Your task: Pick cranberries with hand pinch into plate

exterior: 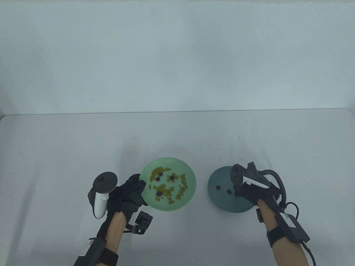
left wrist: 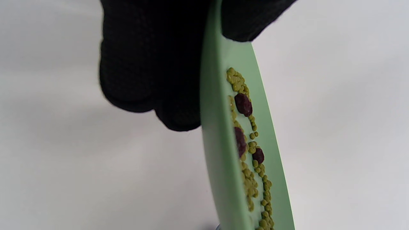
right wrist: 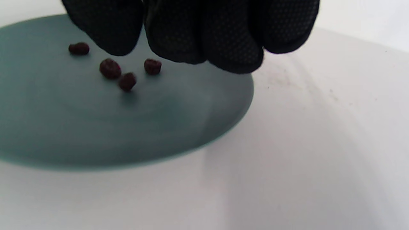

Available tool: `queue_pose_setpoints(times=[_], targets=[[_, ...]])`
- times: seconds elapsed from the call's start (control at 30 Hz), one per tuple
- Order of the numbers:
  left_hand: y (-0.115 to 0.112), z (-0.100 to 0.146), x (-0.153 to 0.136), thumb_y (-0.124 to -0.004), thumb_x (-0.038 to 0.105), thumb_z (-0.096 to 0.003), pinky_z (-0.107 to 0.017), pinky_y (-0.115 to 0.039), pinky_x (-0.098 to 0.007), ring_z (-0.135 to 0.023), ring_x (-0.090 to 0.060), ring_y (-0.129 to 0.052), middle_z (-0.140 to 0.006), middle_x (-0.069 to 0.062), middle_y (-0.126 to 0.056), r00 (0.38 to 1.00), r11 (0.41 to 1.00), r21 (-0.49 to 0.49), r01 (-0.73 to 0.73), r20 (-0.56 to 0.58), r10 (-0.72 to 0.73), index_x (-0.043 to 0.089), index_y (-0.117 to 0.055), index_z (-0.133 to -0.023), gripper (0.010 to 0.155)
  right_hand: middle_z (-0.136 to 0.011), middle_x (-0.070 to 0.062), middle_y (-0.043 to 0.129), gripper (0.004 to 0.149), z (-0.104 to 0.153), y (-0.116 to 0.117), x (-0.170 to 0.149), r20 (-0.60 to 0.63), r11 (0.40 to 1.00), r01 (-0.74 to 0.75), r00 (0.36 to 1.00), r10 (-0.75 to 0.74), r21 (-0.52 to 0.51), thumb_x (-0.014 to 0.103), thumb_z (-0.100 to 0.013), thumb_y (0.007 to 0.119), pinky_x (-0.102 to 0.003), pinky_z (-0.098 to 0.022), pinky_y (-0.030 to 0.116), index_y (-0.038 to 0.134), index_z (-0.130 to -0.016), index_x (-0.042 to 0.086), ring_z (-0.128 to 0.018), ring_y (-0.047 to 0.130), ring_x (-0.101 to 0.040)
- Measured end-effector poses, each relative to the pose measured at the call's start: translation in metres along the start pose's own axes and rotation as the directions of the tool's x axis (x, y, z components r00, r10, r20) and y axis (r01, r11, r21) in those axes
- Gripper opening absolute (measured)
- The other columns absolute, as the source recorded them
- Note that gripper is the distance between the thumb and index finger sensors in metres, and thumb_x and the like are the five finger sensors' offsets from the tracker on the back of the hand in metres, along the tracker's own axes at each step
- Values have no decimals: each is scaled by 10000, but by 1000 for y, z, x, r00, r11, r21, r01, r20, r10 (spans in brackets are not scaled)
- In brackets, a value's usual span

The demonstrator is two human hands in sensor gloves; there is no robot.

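A light green plate holds many yellow-green beans with a few dark red cranberries mixed in. My left hand grips its left rim, thumb on top and fingers underneath; in the left wrist view the plate runs edge-on below the gloved fingers, with cranberries showing. To the right, a dark teal plate carries several cranberries. My right hand hovers over its right side. In the right wrist view its fingertips hang just above the cranberries and hold nothing I can see.
Both plates sit near the front middle of a pale grey table, whose far edge meets a plain wall. Cables and sensor boxes are strapped along both forearms.
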State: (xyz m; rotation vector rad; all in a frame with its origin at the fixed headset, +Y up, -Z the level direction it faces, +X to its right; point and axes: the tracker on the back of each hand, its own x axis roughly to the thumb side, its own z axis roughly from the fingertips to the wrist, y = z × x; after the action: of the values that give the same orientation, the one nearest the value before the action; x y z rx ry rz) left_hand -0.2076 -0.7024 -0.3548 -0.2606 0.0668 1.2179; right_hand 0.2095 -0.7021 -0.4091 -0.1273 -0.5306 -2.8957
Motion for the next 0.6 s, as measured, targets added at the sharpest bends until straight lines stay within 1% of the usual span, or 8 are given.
queue_pose_setpoints(times=[0.13,0.33,0.47,0.6], targets=[[0,0,0,-669,227,-600,-417,-962,-341,-544,-242,-1095,-882,-189,-834,1000,1000,2,-2,-1,2,-31,-556,-1057,536,-627,86,918,558,10,-20,-4,-8,999,-1,1000,1,-51,542,-509,751,-445,-563,820,782,-958,212,-545,959,-129],[0,0,0,-668,227,-601,-418,-961,-342,-546,-244,-1094,-882,-192,-834,1000,1000,3,-1,-6,1,-31,-554,-1057,536,-673,72,936,556,36,-65,3,30,986,-20,999,25,-164,551,-515,740,-437,-546,830,781,-959,219,-565,974,-140],[0,0,0,-668,227,-601,-418,-961,-342,-545,-243,-1095,-882,-190,-834,1000,1000,-2,-3,-1,3,-32,-556,-1057,536,-721,58,940,555,57,-95,24,87,969,-42,994,65,-243,550,-520,735,-389,-492,854,775,-969,225,-592,979,-152],[-1,0,0,-668,228,-601,-417,-961,-342,-544,-245,-1094,-882,-191,-833,1000,1000,-8,-2,1,2,-32,-555,-1057,537,-742,55,942,546,71,-116,50,144,951,-55,984,104,-305,540,-526,735,-352,-438,874,771,-974,229,-592,989,-152]])
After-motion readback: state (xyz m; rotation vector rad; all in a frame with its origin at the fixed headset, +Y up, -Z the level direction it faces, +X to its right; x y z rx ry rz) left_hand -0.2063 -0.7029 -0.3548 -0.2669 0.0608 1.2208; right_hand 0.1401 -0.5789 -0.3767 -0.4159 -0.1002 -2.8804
